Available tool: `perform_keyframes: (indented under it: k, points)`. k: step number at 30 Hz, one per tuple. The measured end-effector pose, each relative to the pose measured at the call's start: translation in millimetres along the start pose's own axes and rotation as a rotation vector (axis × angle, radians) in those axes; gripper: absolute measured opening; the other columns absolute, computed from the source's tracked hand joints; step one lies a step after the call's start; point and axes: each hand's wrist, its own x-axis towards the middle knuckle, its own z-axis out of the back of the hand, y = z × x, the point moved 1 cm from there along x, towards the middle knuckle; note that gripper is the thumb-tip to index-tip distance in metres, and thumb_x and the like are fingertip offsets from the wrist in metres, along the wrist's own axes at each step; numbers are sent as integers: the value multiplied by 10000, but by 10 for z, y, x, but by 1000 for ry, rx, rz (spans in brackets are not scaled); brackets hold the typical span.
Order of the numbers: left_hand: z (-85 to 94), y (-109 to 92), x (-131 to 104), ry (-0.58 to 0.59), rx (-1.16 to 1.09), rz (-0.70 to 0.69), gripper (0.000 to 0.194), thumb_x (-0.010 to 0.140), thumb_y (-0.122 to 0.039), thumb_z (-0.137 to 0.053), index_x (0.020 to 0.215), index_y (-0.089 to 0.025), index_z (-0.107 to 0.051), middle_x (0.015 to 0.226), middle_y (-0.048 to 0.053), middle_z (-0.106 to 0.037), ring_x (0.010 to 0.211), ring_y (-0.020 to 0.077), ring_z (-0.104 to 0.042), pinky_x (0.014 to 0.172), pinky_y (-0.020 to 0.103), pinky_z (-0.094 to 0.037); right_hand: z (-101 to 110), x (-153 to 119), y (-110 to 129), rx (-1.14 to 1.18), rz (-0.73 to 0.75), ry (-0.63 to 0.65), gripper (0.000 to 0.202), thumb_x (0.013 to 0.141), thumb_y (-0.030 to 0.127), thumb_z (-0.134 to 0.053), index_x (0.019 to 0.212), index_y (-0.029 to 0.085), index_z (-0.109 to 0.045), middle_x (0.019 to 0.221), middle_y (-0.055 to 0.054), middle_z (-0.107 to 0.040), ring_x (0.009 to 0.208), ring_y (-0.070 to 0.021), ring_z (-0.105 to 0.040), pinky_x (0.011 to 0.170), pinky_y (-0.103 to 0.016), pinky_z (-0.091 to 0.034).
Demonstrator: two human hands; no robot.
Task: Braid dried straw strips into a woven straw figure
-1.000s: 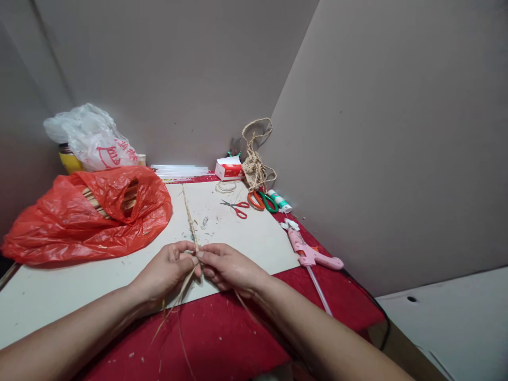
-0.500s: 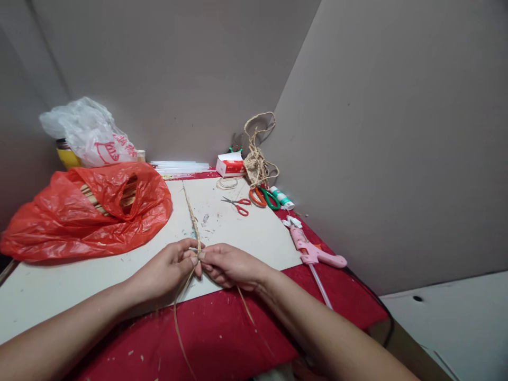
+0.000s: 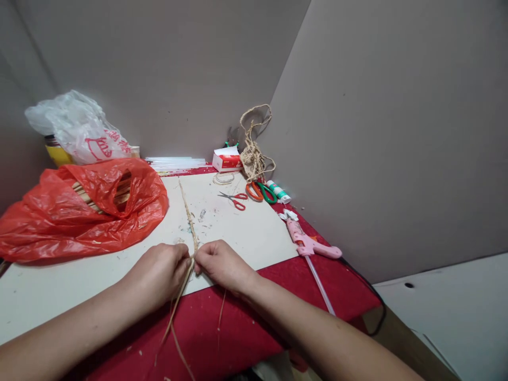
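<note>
Pinching a braided cord by its near end, below the frame's centre, in the closed grip of left hand and right hand. Stretches up from there along the white board to mid-frame; trails loose strands toward the bottom edge.

The fibre braid looks rough and matt.

Plain grey walls meet in a corner behind a red-covered table.
</note>
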Motion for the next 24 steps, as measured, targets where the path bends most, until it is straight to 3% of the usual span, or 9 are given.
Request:
perform_keyframes:
  k: [5, 8, 13, 16, 24]
  points:
    - [-16, -44, -50, 29, 130, 1, 287, 844, -376, -374, 739, -193, -567, 613, 55, -584, 539, 169, -516, 517, 255, -255, -29, -3, -8, 60, -8, -7, 237, 680, 99, -432, 478, 132, -551, 405, 50, -430, 417, -54, -325, 453, -189, -251]
    - [-79, -75, -85, 62, 187, -23, 318, 878, -356, -299, 860, -193, -571, 690, 84, -631, 612, 211, -582, 536, 267, -307, -18, -7, -25, 105, -43, -2, 244, 691, 137, -437, 449, 158, -461, 364, 70, -343, 373, -50, -254, 399, -197, -189]
    - [-241, -108, -175, 106, 365, -65, 334, 804, -101, -302, 1044, -149, -530, 650, 86, -633, 608, 220, -611, 562, 282, -385, 12, -28, -44, 150, -67, 52, 260, 703, 173, -435, 451, 179, -371, 349, 86, -273, 338, -41, -186, 360, -213, -108]
    - [-297, -130, -217, 85, 430, -125, 404, 727, 3, -290, 1030, -134, -519, 686, 85, -628, 614, 203, -612, 560, 274, -418, 15, -37, -43, 132, -52, 62, 267, 716, 193, -459, 459, 168, -393, 350, 87, -289, 337, -33, -203, 358, -204, -118]
    - [-393, -233, -302, 67, 589, -232, 396, 743, 16, -281, 980, -130, -562, 775, 131, -619, 617, 244, -601, 503, 313, -438, 46, -54, -74, 264, -111, 165, 200, 714, 214, -549, 534, 155, -483, 331, 105, -313, 293, -30, -191, 317, -205, -99]
